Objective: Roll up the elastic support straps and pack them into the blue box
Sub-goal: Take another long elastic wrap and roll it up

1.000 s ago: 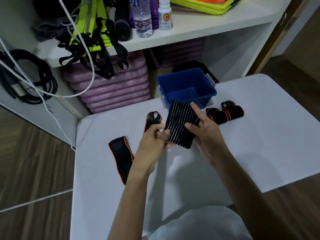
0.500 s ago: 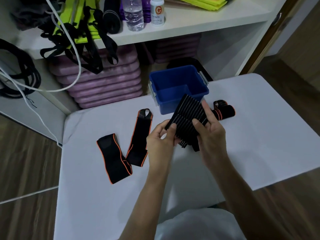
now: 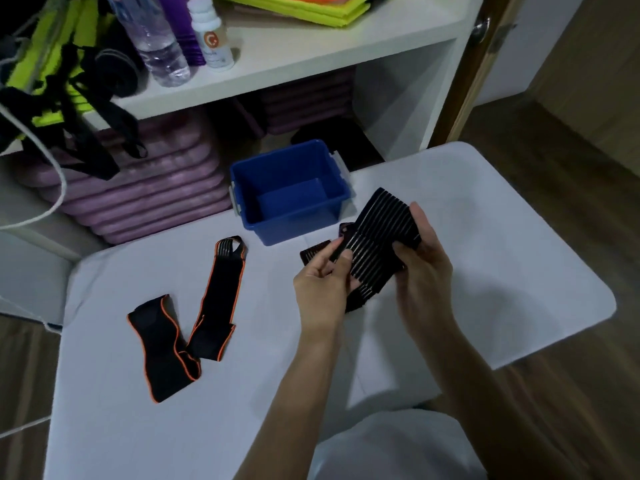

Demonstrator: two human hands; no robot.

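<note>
Black ribbed elastic fills both my hands: one striped strap, held above the white table just near-right of the blue box. Its long axis runs from far-right down to near-left, the far end tilted up toward the shelf, the pale ribs running along that same line. My left hand pinches the near-left edge between thumb and fingertips; my right hand grips the right side, thumb on top and fingers curled behind. A small dark end of strap shows just left of my left fingers; I cannot tell whether it belongs to the one I hold.

Two more straps lie flat on the table to the left, both black with orange trim. The longer strap points far-to-near, its looped end toward the box. The shorter strap lies near-left of it, angled, and their near ends touch or overlap.

One blue box stands at the far edge of the table, open, with nothing visible inside. On the shelf behind stand one clear bottle and one white bottle.
</note>
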